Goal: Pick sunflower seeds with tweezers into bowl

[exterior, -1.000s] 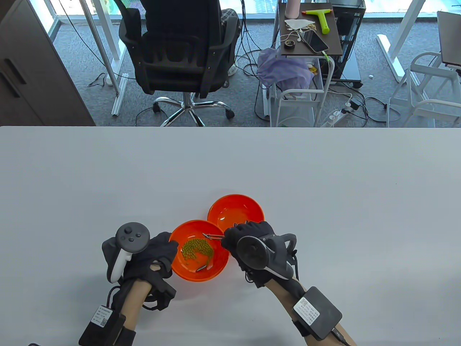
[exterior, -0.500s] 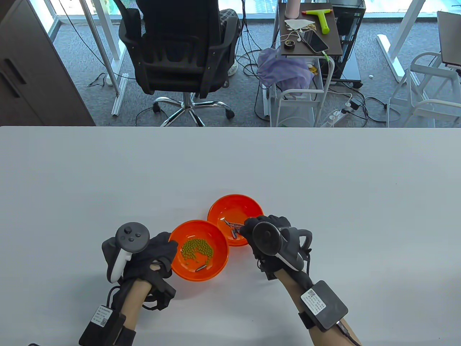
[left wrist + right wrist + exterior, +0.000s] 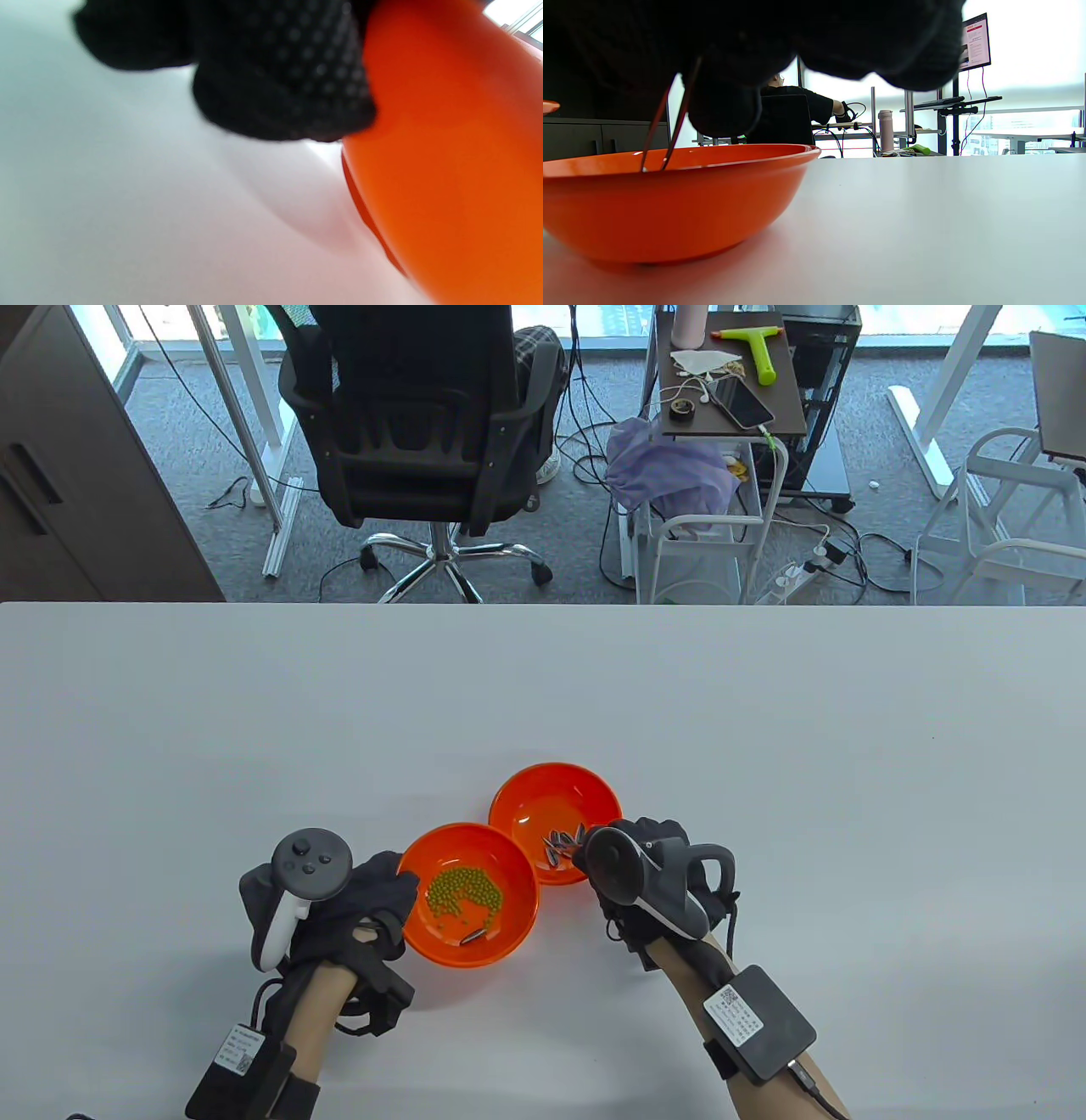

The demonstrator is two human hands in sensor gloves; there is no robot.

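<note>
Table view, left to right: the left hand point(image 3: 361, 899) rests against the left rim of the near bowl point(image 3: 509, 933), fingers curled on its outer wall and steadying it — the left wrist view shows a gloved fingertip touching the orange side point(image 3: 445, 169). In that bowl lies a patch of green beans point(image 3: 461, 894) and one sunflower seed point(image 3: 473, 937) near the front edge, apart from the beans. Just right and farther off, touching rims with it, is the far bowl point(image 3: 526, 797), where a small cluster of seeds point(image 3: 560, 845) lies at its near-right side. The right hand point(image 3: 632, 869) hovers over that bowl's near-right rim, pinching the tweezers point(image 3: 666, 123); in the right wrist view their two tips dip inside the bowl with a narrow gap between them, and whether they carry a seed I cannot tell. The step looks like release into the far bowl. To do it well, keep the tips low over the pile, ease the pinch gently so nothing flicks out, then lift straight up — the last seed sits flat, so it likely wants a shallow approach along its length.
</note>
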